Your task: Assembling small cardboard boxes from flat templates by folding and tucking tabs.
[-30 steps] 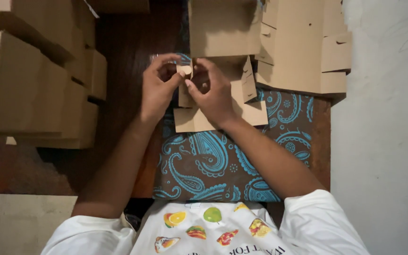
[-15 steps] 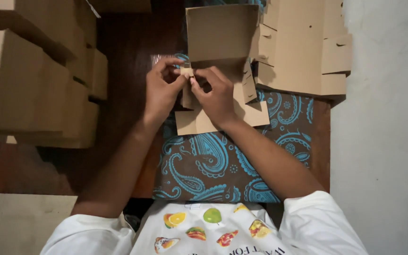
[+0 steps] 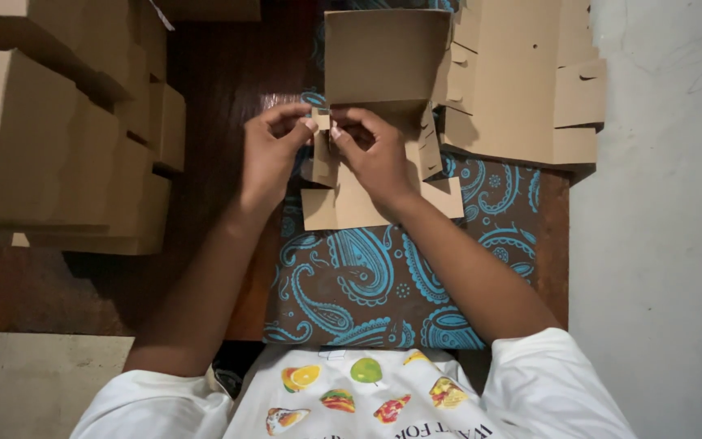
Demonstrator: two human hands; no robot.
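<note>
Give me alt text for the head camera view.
Two bare hands, left hand and right hand, pinch a small flap on a flat cardboard box blank over a blue paisley cloth. Folded cardboard boxes are stacked at left, flat blanks at right.

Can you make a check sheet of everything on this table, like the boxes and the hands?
Surface: dark wooden table, part covered by a blue paisley cloth.
Job's things: flat cardboard box blank, one panel raised, a small side flap being folded.
Clutter: stacked folded boxes at left; pile of flat blanks at right.
Grippers: left hand and right hand both pinch the flap.
Cables: nothing seen.
Surroundings: pale floor.
</note>
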